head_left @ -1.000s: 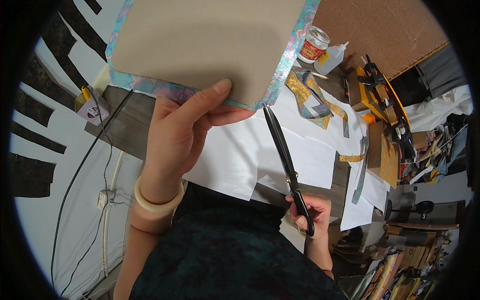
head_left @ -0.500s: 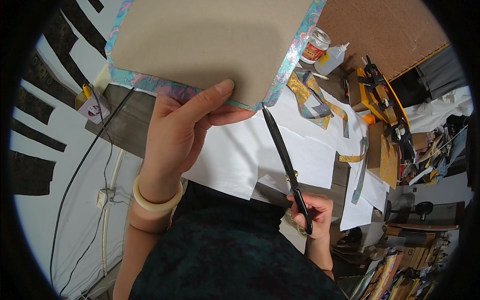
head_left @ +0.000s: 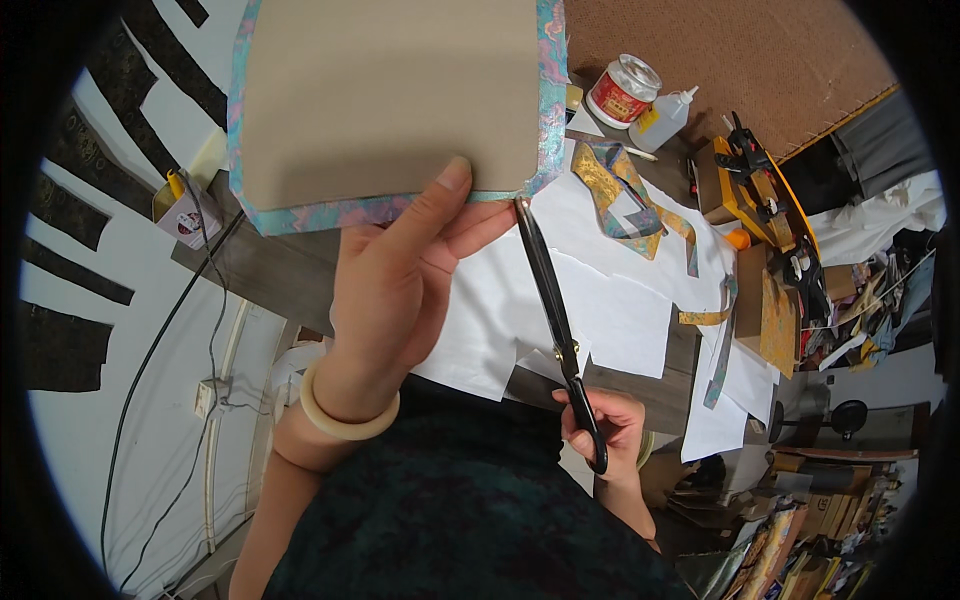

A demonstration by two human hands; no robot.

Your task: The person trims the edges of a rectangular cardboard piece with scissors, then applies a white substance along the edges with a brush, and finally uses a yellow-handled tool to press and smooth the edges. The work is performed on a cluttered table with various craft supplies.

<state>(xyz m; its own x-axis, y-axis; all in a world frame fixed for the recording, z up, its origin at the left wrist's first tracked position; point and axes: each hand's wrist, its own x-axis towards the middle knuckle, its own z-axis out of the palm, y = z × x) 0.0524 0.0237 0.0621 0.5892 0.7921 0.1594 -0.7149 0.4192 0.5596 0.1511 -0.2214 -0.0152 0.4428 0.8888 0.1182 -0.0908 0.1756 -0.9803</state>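
Note:
A beige board (head_left: 390, 100) with a teal and pink patterned border is held up at the top of the view. My left hand (head_left: 400, 250) grips its lower edge, thumb on the beige face and fingers behind. In my right hand (head_left: 605, 425) are black-handled scissors (head_left: 548, 285), pointing up and slightly left. Their tips meet the board's lower right corner, where the border is notched. The blades look closed or nearly so.
White paper sheets (head_left: 620, 310) cover much of the grey table. Gold and teal patterned scraps (head_left: 615, 200) lie on them at right. Behind stand a red-labelled jar (head_left: 622, 92) and a squeeze bottle (head_left: 662, 118). Clamps (head_left: 752, 150) sit on a box at far right. A black cable (head_left: 165, 345) hangs at left.
The board has turned and shifted, its right edge now nearer upright and further left. My left hand has moved right, and the scissors have shifted slightly left with my right hand.

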